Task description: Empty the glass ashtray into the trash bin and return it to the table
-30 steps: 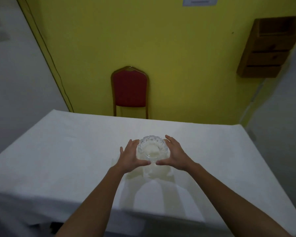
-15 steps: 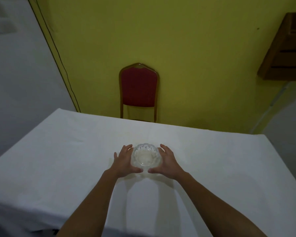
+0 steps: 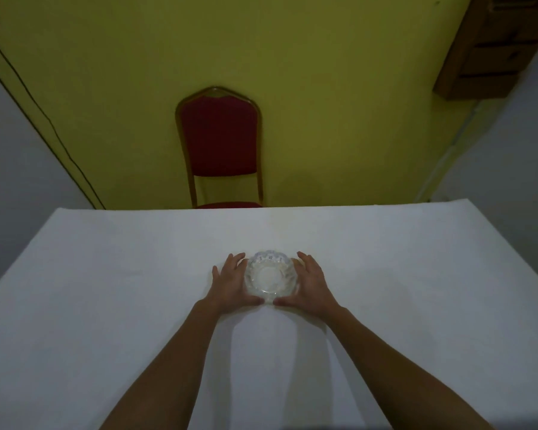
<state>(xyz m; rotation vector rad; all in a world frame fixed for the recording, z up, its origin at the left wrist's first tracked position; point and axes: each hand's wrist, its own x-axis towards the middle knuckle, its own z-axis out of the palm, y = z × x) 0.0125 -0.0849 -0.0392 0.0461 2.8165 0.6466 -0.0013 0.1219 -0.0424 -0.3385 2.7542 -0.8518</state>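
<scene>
A round cut-glass ashtray (image 3: pixel 269 277) rests near the middle of the table covered in a white cloth (image 3: pixel 106 290). My left hand (image 3: pixel 230 282) cups its left side and my right hand (image 3: pixel 308 282) cups its right side. Both thumbs meet in front of it and the fingers curl round its rim. The bowl looks clear inside. No trash bin is in view.
A red padded chair (image 3: pixel 219 138) with a gold frame stands behind the table's far edge against a yellow wall. A wooden wall rack (image 3: pixel 494 48) hangs at the upper right. A dark cable (image 3: pixel 44 119) runs down the left wall corner.
The view has shifted forward over the table. The ashtray, held between both hands, has come down from just above the cloth and now sits on it.
</scene>
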